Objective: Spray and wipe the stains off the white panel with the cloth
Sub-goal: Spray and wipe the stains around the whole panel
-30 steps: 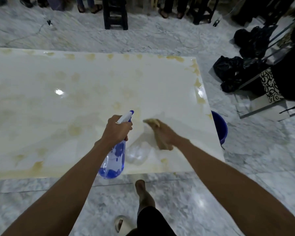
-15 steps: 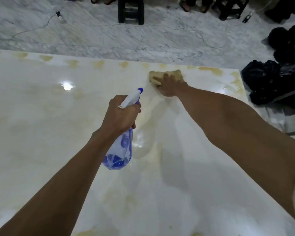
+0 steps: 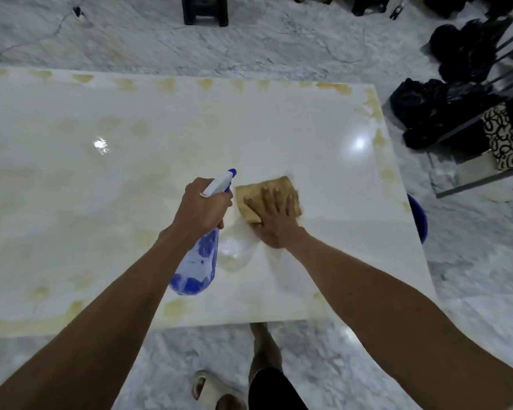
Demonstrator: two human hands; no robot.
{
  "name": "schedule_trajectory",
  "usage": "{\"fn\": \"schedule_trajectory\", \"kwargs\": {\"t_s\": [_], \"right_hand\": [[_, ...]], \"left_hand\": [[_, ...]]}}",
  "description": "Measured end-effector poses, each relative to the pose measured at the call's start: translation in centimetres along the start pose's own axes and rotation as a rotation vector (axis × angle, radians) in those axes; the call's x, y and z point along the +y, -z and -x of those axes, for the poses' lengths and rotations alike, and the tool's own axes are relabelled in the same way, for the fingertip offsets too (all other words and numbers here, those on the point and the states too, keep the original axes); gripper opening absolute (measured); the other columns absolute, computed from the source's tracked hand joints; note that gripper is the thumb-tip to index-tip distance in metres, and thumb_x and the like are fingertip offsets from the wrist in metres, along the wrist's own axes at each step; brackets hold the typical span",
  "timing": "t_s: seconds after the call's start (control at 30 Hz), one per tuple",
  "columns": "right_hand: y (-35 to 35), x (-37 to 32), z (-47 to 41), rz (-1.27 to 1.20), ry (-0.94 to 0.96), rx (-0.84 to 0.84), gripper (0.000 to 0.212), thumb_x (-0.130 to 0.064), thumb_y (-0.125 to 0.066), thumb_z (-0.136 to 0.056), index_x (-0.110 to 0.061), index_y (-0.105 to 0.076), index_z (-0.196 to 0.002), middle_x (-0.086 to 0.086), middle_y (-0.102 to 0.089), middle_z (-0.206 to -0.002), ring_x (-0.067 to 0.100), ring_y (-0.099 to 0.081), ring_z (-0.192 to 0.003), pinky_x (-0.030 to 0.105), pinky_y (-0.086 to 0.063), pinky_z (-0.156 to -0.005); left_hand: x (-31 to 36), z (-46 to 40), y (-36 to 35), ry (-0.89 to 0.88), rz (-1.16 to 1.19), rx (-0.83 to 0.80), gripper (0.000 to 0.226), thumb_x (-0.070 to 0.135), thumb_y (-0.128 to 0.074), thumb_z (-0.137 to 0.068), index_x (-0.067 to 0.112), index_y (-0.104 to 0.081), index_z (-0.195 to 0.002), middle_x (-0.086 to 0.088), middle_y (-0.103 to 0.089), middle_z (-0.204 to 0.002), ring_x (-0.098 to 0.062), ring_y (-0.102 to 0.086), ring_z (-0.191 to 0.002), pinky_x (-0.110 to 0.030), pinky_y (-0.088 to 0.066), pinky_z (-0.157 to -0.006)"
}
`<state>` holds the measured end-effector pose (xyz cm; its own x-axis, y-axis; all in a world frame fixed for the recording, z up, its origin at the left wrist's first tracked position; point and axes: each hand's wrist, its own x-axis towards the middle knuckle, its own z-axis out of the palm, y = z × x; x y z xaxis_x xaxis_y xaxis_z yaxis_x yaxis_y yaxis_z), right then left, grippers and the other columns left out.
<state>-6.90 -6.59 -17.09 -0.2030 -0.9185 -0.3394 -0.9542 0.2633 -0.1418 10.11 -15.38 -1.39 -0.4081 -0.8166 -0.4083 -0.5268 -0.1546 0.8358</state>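
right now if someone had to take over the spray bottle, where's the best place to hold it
Take the spray bottle by its narrow neck just under the white trigger head, where the left hand grips it now. Come from the near side, behind the nozzle: it points away toward the far edge of the white panel, and the rounded blue body below looks too wide for a firm one-handed grip.

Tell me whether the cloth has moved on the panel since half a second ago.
Yes. The cloth has come back from the panel's stained far edge toward its near edge, under the right hand.
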Motion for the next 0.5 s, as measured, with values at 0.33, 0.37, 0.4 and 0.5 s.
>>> {"fn": "schedule_trajectory", "kwargs": {"t_s": [0.33, 0.37, 0.4, 0.5], "right_hand": [[0.9, -5.6, 14.5, -0.275, -0.038, -0.259, 0.056, -0.041, -0.030, -0.107, -0.038, -0.008, -0.158, 0.003, -0.003, -0.168, 0.034, -0.009, -0.153, 0.058, -0.009, -0.120], [2.9, -5.6, 14.5, -0.443, -0.039, -0.186, 0.052, -0.038, -0.032, -0.108, -0.033, -0.019, -0.157, 0.004, -0.017, -0.166, 0.033, -0.032, -0.145, 0.052, -0.022, -0.117], [4.9, -5.8, 14.7, -0.681, -0.049, -0.115, 0.047, -0.037, -0.035, -0.108, -0.029, -0.033, -0.154, 0.006, -0.031, -0.162, 0.032, -0.052, -0.129, 0.046, -0.036, -0.111], [9.5, -7.2, 15.6, -1.540, -0.163, 0.044, 0.041, -0.045, -0.049, -0.097, -0.018, -0.067, -0.123, 0.013, -0.063, -0.133, 0.034, -0.064, -0.110, 0.053, -0.044, -0.108]], "left_hand": [[-4.3, 13.0, 2.4, 0.003, -0.050, -0.066, 0.040, 0.022, -0.054, -0.068, -0.015, -0.057, -0.083, -0.036, -0.064, -0.085, -0.024, -0.054, -0.040, -0.031, -0.046, -0.050], [-4.2, 13.5, 2.9, -0.012, -0.052, -0.059, 0.039, 0.021, -0.054, -0.069, -0.015, -0.056, -0.082, -0.038, -0.063, -0.086, -0.025, -0.055, -0.040, -0.031, -0.045, -0.051], [-3.9, 13.9, 3.5, -0.025, -0.048, -0.047, 0.038, 0.021, -0.055, -0.071, -0.016, -0.056, -0.081, -0.038, -0.062, -0.086, -0.026, -0.054, -0.041, -0.032, -0.045, -0.052], [-2.7, 14.5, 5.0, -0.037, -0.062, -0.032, 0.034, 0.018, -0.059, -0.086, -0.015, -0.061, -0.083, -0.032, -0.065, -0.080, -0.024, -0.054, -0.039, -0.031, -0.046, -0.051]]}}
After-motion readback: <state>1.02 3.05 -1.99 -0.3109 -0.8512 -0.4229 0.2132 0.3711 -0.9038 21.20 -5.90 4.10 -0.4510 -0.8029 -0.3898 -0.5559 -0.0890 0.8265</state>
